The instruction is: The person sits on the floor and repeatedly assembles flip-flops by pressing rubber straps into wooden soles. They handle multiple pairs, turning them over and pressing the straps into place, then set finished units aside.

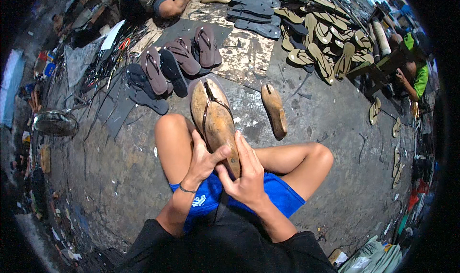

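A wooden shoe last [218, 119] stands between my hands, its toe pointing away from me. A flip-flop sole [222, 83] shows around the last's toe, and a dark thong strap [226, 103] lies over the wood. My left hand [206, 159] wraps the left side near the heel, thumb across the wood. On the right side my right hand [245, 170] presses with its fingers along the edge and its thumb near the heel. A second wooden last [274, 111] lies alone on the floor to the right.
Brown and black flip-flops [184, 57] lie ahead on the left, by scissors [125, 44]. Dark soles [254, 14] are stacked at the far side. Several olive flip-flops [330, 38] form a heap at far right. A round metal fan guard [56, 122] is at left. Other people sit nearby.
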The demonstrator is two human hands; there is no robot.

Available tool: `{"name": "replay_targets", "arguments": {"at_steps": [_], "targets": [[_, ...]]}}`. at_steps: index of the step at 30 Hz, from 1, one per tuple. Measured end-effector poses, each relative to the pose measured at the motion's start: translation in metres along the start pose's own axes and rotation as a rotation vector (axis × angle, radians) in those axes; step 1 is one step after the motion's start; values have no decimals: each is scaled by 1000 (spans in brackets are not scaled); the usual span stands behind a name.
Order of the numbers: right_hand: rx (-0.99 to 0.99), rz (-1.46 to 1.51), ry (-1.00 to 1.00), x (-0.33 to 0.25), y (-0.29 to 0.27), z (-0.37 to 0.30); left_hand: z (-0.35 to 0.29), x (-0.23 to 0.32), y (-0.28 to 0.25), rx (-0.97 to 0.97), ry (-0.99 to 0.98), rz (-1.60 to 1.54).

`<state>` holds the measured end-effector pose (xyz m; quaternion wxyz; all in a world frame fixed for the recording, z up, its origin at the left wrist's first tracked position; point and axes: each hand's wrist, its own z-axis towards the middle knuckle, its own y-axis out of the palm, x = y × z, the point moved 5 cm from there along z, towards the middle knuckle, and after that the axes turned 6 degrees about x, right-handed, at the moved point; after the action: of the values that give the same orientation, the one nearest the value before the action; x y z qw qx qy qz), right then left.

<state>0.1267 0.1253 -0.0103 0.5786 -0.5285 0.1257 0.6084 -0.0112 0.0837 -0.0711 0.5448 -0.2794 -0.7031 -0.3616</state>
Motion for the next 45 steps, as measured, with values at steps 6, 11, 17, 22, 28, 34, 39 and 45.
{"name": "replay_targets", "arguments": {"at_steps": [6,11,17,22,28,34,39,45], "targets": [[-249,20,250,24,1,-26,-2,12,10,44,-116,-241],[-130,41,144,16,-5,-34,-6,10,4,-23,-245,-189],[-374,1027,870,32,-3,-97,-67,30,5,-268,-271,-255],[-166,1199,977,-6,-9,-119,-108,54,15,-245,-434,-273],[-352,1833,1088,-5,-12,-141,-112,51,8,-385,-259,-266],[-574,1549,1026,18,29,-159,-113,73,19,-474,-65,-60],[-263,1423,989,28,5,-105,-79,104,51,-453,118,394],[283,1580,973,23,-27,-85,-49,103,43,-303,533,1000]]}}
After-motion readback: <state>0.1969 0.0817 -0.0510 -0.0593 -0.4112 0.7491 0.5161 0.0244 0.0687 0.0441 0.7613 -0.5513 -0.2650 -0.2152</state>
